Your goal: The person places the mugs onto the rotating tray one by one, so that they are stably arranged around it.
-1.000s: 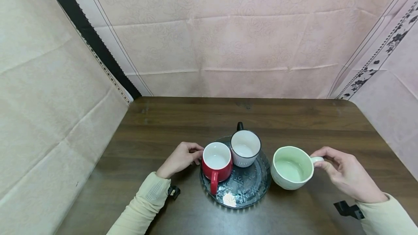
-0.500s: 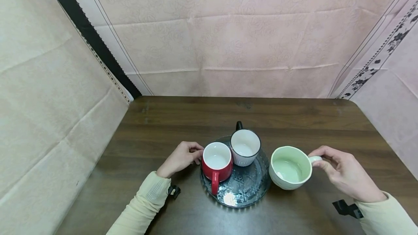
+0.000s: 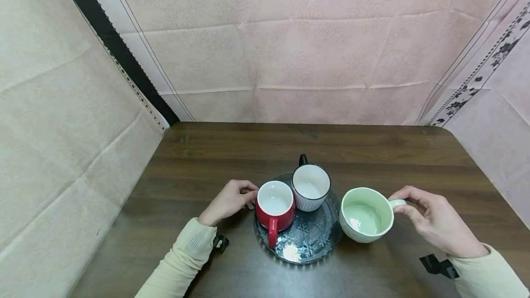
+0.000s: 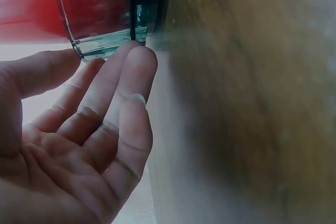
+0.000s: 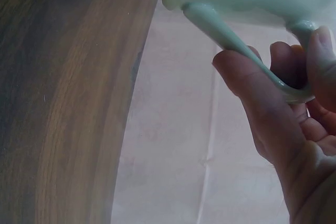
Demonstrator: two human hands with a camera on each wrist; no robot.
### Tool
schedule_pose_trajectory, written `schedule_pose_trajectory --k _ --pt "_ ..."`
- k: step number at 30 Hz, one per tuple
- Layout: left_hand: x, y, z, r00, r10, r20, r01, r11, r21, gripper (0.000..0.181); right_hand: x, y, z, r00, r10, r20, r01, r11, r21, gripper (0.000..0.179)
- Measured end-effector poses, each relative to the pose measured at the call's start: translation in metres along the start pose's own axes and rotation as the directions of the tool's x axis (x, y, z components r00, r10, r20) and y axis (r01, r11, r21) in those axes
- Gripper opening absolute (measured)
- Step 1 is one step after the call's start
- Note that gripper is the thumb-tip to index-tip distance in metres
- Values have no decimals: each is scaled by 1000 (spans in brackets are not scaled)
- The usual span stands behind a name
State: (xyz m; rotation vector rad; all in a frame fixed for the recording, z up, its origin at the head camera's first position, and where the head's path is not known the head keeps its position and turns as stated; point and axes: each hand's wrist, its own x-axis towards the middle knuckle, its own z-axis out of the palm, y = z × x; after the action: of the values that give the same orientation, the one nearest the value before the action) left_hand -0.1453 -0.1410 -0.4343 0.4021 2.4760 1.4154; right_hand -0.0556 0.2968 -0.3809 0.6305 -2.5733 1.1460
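A round clear glass tray [image 3: 310, 248] lies on the table with two mugs on it. My left hand [image 3: 229, 202] pinches the tray's left rim; in the left wrist view the thumb is on one side of the glass edge [image 4: 100, 48] and the fingers on the other. The red mug [image 3: 278, 220], white inside, stands beside that hand, its handle toward me. Behind it is the white ribbed mug [image 3: 308, 203] with black rim and handle. My right hand [image 3: 434, 220] grips the handle [image 5: 226, 35] of a pale green mug [image 3: 364, 230], held tilted at the tray's right edge.
A brown wooden table [image 3: 215, 151] carries everything. Pale patterned cloth [image 3: 298, 59] hangs behind its far edge, and more cloth [image 3: 74, 187] borders the left side. Black straps [image 3: 440, 266] sit at both wrists.
My right hand has brought the green mug slightly left, closer to the tray, and its near edge now overlaps the tray rim in the head view. My left hand, the tray and its mugs hold still.
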Motion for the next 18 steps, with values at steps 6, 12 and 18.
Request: schedule_pose_trajectory --k 6,12,18 --pt "0 -1 0 1000 -3 2 3 1000 1 13 0 -1 1 1000 -4 7 4 1000 5 35" --pt "-1 -1 0 1000 -13 -1 13 1000 12 13 1 -3 2 1000 -9 11 9 1000 5 35" --pt "-1 0 0 1000 -6 -1 6 1000 7 13 2 -4 4 1000 -3 15 3 1000 8 35"
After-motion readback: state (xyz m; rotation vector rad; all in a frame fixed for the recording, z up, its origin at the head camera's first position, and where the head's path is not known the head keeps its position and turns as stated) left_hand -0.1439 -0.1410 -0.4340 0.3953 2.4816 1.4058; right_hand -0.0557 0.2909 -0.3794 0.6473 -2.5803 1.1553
